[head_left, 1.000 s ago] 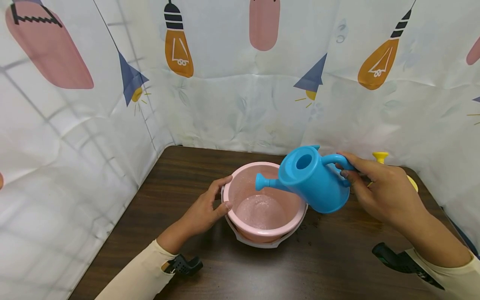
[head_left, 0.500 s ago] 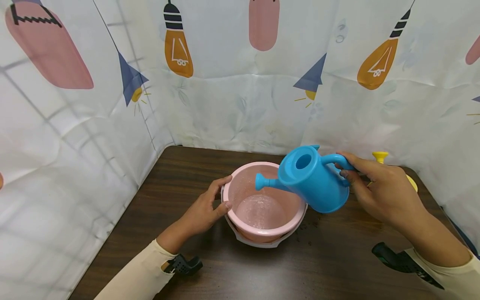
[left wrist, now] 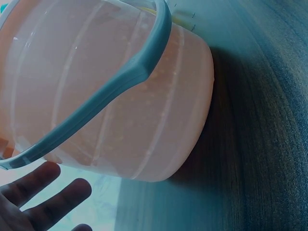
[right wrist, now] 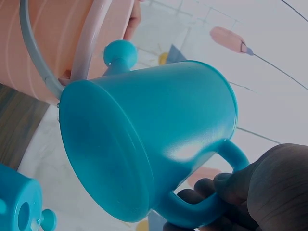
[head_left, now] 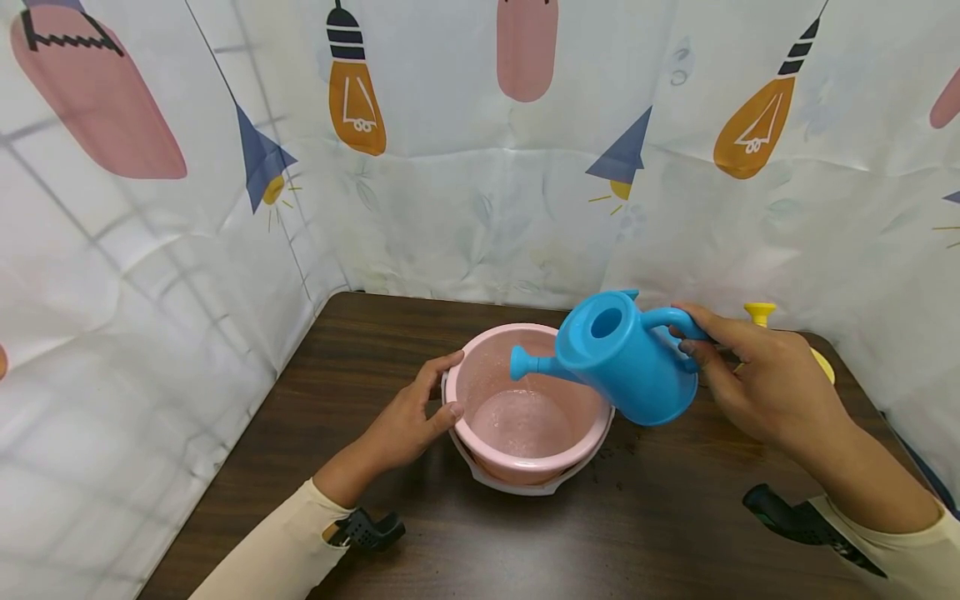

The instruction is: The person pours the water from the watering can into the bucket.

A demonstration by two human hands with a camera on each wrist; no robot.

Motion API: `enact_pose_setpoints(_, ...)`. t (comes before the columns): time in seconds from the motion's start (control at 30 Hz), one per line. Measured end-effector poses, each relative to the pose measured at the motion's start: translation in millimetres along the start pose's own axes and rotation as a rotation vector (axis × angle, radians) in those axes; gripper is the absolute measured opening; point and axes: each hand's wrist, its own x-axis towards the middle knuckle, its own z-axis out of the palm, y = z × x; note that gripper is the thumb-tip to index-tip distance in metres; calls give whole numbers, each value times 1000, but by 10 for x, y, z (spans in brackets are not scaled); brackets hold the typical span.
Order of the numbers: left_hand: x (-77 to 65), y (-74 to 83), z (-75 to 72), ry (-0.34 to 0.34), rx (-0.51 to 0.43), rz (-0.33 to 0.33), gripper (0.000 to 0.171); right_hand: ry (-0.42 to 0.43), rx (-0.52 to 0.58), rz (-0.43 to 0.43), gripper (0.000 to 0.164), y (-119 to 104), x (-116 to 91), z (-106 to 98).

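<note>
A pink bucket [head_left: 525,454] with a pale handle [head_left: 480,475] stands on the table, shallow rippled water in its bottom. My left hand [head_left: 408,417] rests on its left rim, thumb and forefinger spread apart. In the left wrist view, other fingers [left wrist: 57,202] are straight beside the bucket wall [left wrist: 144,125]. My right hand [head_left: 780,383] grips the handle of a blue watering can [head_left: 637,367]. The can tilts left, its spout over the bucket. The right wrist view shows curled fingers and thumb around the can's handle [right wrist: 192,211]; the can's base faces that camera.
Behind my right hand, a yellow spout [head_left: 760,313] and more yellow plastic [head_left: 825,367] show. Another blue thing [right wrist: 21,204] with a round hole appears at lower left in the right wrist view. Dark drops mark the brown table [head_left: 360,375]. Printed cloth [head_left: 465,225] hangs behind.
Both hands, the bucket and the tilted watering can stay almost still. The ripples and glints on the water in the bucket change.
</note>
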Motion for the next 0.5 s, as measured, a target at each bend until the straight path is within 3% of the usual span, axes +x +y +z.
enact_pose_setpoints(0.5, -3, -1, 9, 2, -5, -3, 69, -6, -4, -1, 46, 5, -3, 6)
